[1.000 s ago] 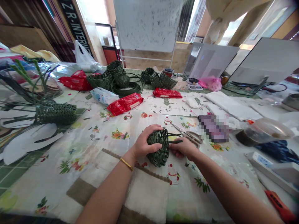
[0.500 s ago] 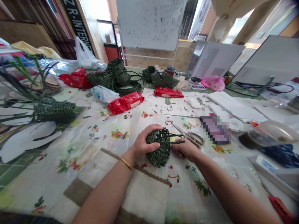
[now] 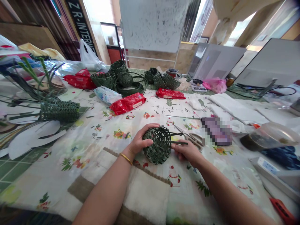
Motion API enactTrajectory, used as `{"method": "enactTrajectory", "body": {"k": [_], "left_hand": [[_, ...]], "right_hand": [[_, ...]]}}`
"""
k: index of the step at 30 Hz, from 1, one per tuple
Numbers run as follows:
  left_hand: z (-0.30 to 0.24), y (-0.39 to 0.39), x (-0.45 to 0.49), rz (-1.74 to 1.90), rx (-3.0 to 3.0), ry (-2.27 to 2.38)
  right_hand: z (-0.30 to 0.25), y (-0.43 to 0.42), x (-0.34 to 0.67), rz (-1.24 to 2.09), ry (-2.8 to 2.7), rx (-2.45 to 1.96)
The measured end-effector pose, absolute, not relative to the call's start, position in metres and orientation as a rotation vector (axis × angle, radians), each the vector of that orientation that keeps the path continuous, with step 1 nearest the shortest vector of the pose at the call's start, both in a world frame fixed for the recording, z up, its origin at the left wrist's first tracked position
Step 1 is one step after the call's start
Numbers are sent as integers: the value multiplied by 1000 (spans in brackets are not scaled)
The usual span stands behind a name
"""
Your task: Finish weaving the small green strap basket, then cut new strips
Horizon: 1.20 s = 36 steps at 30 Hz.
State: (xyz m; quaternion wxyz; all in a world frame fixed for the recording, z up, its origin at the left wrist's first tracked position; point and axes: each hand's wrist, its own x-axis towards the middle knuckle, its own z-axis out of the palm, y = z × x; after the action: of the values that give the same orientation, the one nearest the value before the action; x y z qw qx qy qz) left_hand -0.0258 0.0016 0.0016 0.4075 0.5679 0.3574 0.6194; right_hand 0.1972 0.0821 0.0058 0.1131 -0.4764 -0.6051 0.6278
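Note:
A small dark green woven basket [image 3: 160, 150] is tipped so that its hollow inside shows. My left hand [image 3: 138, 141] is closed around its left side, thumb over the rim and fingers behind the weave. At the basket's right edge my right hand [image 3: 187, 151] is closed in a pinch on a flat green strip [image 3: 181, 143] that juts out of the weave; its fingertips are partly hidden. Another strip end [image 3: 176, 134] sticks out just above. Scissors [image 3: 195, 140] with brown handles lie just beyond my right hand.
A floral cloth [image 3: 98, 175] covers the table. More woven baskets [image 3: 166, 80], a coil of green strip [image 3: 131, 88] and red packets [image 3: 128, 103] stand farther back. A phone [image 3: 217, 131], a clear container [image 3: 269, 135] and a power strip [image 3: 276, 173] lie right; another basket [image 3: 60, 110] sits left.
The basket has turned in my hands, so more of its inside faces me. My left hand has shifted slightly left with it; the right hand stays at the strips.

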Motion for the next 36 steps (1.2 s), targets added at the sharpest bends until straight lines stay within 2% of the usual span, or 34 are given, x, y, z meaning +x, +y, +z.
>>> {"method": "enactTrajectory", "body": {"k": [6,15,24,36], "left_hand": [[5,2,-24,1502,1452,904],[5,0,-22,1560,1504,931],[19,-5,-29,1378,1540,994],[10,-3,-30,1504,1418,915]], "right_hand": [[7,91,194,2115,-1762,-1368],[6,89,189,2018,-1793,-1332],[13,91,203,2232,-1704,-1152],[9,98,198,2313,-1672,-1236]]}}
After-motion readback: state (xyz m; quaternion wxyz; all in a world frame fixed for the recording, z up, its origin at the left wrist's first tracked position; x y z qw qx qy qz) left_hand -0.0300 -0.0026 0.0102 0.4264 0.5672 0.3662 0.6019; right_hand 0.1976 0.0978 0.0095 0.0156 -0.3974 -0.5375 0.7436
